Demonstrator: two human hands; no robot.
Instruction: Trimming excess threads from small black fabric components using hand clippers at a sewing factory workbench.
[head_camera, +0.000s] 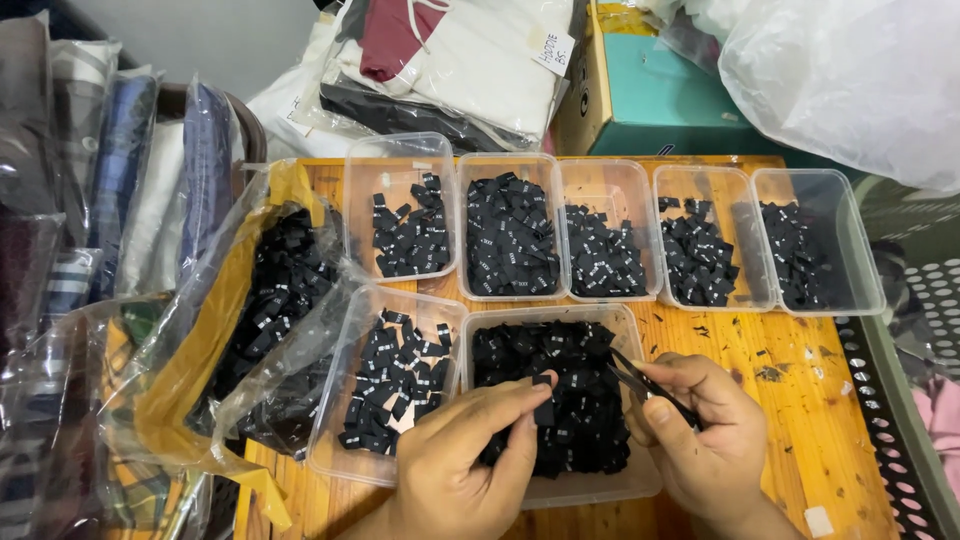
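Observation:
My left hand pinches a small black fabric label between thumb and forefinger above a clear plastic tub heaped with black labels. My right hand grips small black scissors, whose blades point up-left toward the label. Both hands hover over the near tub on the wooden table.
A second near tub and a back row of several clear tubs hold black labels. A clear bag with yellow edging full of labels lies at left. Bagged clothes are stacked left and behind, with a teal box and a perforated basket at right.

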